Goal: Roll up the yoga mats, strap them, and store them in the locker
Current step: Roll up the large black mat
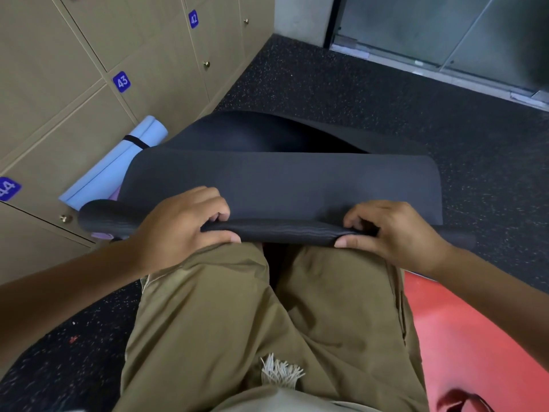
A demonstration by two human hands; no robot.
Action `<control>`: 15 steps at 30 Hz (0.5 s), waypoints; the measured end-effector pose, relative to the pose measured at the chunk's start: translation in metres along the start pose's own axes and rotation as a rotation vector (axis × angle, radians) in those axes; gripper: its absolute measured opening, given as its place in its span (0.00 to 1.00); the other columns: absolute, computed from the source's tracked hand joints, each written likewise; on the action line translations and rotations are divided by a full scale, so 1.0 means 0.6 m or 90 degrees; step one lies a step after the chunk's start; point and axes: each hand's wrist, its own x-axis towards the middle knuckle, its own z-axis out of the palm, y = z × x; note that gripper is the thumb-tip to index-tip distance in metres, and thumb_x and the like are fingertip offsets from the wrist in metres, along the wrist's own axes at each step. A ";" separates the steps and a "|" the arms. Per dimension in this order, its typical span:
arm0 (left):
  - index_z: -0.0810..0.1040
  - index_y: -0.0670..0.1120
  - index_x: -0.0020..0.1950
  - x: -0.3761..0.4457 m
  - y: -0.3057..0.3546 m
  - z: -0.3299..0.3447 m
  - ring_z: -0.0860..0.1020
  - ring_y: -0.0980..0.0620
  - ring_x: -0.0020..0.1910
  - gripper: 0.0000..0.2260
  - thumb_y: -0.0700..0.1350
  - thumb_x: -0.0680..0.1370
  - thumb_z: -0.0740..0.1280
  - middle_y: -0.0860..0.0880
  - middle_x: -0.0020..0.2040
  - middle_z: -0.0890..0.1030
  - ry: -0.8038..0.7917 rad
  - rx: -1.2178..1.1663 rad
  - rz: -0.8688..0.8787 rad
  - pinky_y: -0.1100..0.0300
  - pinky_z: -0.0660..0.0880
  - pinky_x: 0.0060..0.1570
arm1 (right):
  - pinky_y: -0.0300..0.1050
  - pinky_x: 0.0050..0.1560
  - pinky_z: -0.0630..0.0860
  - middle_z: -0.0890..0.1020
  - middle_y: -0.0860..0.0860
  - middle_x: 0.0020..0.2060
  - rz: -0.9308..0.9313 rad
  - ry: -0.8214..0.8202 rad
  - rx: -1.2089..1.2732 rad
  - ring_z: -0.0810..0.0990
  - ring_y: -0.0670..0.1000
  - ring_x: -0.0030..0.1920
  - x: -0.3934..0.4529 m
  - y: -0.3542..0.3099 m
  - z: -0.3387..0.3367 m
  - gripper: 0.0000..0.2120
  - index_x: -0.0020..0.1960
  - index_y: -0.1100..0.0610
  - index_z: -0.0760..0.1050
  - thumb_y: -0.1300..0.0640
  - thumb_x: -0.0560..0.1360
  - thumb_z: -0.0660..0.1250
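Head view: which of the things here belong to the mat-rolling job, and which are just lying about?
Part of the job:
- black mat, near edge being rolled
- left hand and right hand, both pinching that rolled edge
- light blue mat, rolled and strapped, by the lockers
- lockers

Just lying about:
- red mat on the floor
- glass door

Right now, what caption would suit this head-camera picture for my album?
Both hands, left and right, start rolling the dark yoga mat beside a strapped blue mat.
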 end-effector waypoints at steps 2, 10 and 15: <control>0.77 0.45 0.43 -0.010 0.010 0.008 0.71 0.51 0.39 0.20 0.62 0.79 0.66 0.53 0.40 0.74 0.057 0.112 0.034 0.56 0.68 0.39 | 0.38 0.39 0.71 0.77 0.42 0.35 0.033 -0.024 0.029 0.77 0.44 0.37 0.008 0.004 -0.006 0.19 0.43 0.49 0.78 0.33 0.73 0.67; 0.77 0.46 0.40 -0.013 0.031 0.036 0.73 0.47 0.36 0.18 0.59 0.80 0.63 0.52 0.36 0.74 0.112 0.135 -0.071 0.53 0.64 0.40 | 0.33 0.38 0.71 0.82 0.38 0.38 0.191 -0.084 0.162 0.80 0.43 0.40 0.033 0.004 -0.023 0.17 0.40 0.48 0.82 0.35 0.64 0.73; 0.73 0.51 0.38 0.021 0.003 0.013 0.72 0.54 0.35 0.20 0.67 0.77 0.58 0.55 0.35 0.73 -0.022 0.034 -0.159 0.57 0.63 0.36 | 0.49 0.42 0.72 0.78 0.45 0.36 0.134 0.039 -0.098 0.75 0.49 0.40 0.023 0.002 -0.002 0.24 0.41 0.50 0.80 0.30 0.76 0.62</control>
